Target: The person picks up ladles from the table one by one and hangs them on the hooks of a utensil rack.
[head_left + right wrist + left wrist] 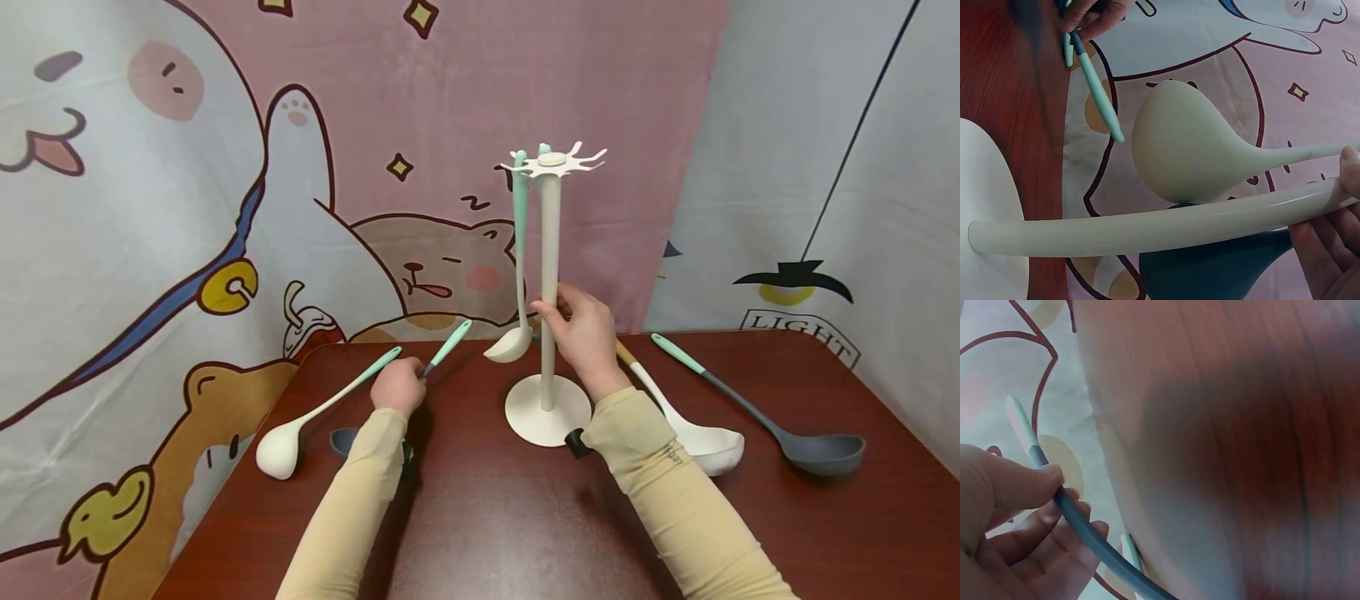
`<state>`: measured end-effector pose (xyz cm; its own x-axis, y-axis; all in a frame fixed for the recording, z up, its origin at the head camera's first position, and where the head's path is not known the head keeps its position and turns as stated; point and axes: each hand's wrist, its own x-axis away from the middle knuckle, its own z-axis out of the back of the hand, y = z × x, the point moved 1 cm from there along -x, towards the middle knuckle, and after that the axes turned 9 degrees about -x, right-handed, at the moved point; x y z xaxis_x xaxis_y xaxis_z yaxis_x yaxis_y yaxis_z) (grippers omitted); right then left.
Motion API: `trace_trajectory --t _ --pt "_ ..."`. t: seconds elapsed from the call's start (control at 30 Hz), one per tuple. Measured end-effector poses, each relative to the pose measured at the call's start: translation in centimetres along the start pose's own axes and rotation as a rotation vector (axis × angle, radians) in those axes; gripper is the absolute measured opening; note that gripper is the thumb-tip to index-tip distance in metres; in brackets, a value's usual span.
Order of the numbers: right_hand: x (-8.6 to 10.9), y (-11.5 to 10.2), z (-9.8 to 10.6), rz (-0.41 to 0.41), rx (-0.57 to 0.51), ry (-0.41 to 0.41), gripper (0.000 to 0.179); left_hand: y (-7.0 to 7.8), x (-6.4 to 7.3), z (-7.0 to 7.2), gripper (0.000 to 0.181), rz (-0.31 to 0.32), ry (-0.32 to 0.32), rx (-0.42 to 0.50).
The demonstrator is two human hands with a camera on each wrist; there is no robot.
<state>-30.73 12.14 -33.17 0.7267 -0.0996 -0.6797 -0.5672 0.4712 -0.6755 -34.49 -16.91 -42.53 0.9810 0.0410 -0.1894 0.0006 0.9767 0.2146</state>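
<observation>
My left hand point(399, 387) pinches the shaft of a dark grey ladle point(1104, 547) between thumb and fingers. Its mint handle point(450, 342) points away, and the dark bowl point(343, 439) is partly behind my sleeve. With my right hand point(587, 333) I hold the pole of a white utensil stand point(550, 250), thumb on one side and fingers on the other. From the stand's hooked top hangs a white ladle point(1185, 144) with a mint handle. Behind the pole hangs a dark utensil point(1210, 272), mostly hidden in the head view.
On the brown table point(480, 517), a white ladle point(279, 450) with a mint handle lies at left. To the right lie a white ladle point(708, 446) with a wood-coloured handle and a dark grey ladle point(821, 454). A cartoon-printed cloth point(465, 83) hangs behind the table.
</observation>
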Motion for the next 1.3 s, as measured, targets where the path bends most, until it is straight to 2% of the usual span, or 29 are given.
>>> trace_trajectory --t 0.53,1.0,1.3 --pt "0.0 0.0 0.0 0.014 -0.002 0.011 0.023 1.9 0.6 0.9 0.017 -0.036 0.127 0.138" --pt "0.1 0.1 0.0 0.015 0.0 -0.002 0.026 2.7 1.2 1.8 0.019 -0.037 0.198 0.313" --pt "0.0 0.0 -0.1 0.021 -0.001 0.008 0.022 3.7 1.5 2.6 0.018 -0.065 0.235 0.388"
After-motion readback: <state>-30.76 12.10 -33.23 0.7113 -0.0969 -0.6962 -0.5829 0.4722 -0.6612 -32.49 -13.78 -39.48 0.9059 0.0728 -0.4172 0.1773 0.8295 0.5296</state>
